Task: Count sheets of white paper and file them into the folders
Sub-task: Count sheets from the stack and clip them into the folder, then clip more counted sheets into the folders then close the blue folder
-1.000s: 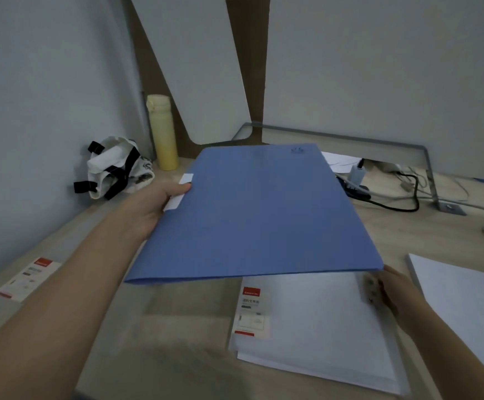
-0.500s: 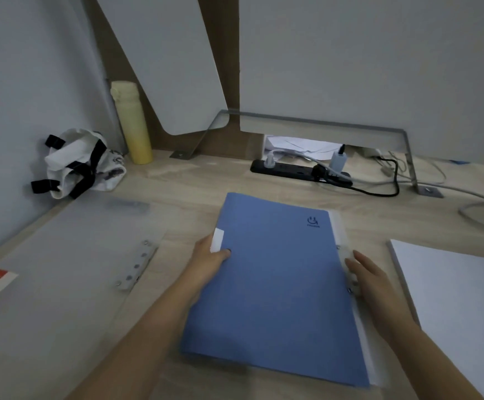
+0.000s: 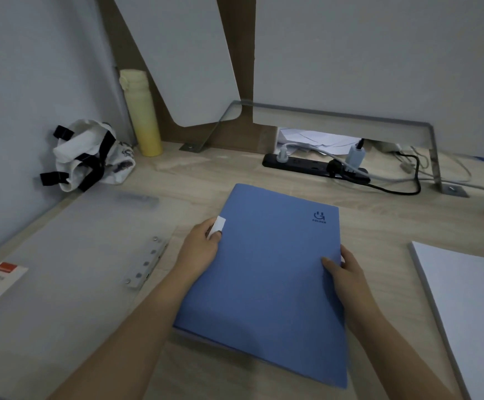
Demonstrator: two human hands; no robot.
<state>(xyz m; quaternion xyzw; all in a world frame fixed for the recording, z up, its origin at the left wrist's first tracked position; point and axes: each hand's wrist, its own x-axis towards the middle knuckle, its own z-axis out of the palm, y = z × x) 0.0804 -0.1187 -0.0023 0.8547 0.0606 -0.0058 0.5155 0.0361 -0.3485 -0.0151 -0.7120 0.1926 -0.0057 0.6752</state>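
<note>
A blue folder (image 3: 266, 272) lies closed on the wooden desk (image 3: 206, 180) in front of me, logo at its far right corner. My left hand (image 3: 200, 249) grips its left edge, thumb on a small white tab (image 3: 217, 225). My right hand (image 3: 341, 272) holds the right edge, thumb on top of the cover. A stack of white paper (image 3: 471, 307) lies to the right, apart from the folder. A translucent grey folder (image 3: 62, 269) with a metal fastener strip (image 3: 145, 262) lies flat on the left.
A yellow bottle (image 3: 141, 111) and a white pouch with black straps (image 3: 88, 155) stand at the back left. A black power strip (image 3: 315, 166) with plugs and cables runs along the back, under a metal bracket (image 3: 434, 157).
The blue cover, raised a second ago, has come down and closed. The white strip along its right edge is covered now, and my right hand has shifted onto that edge.
</note>
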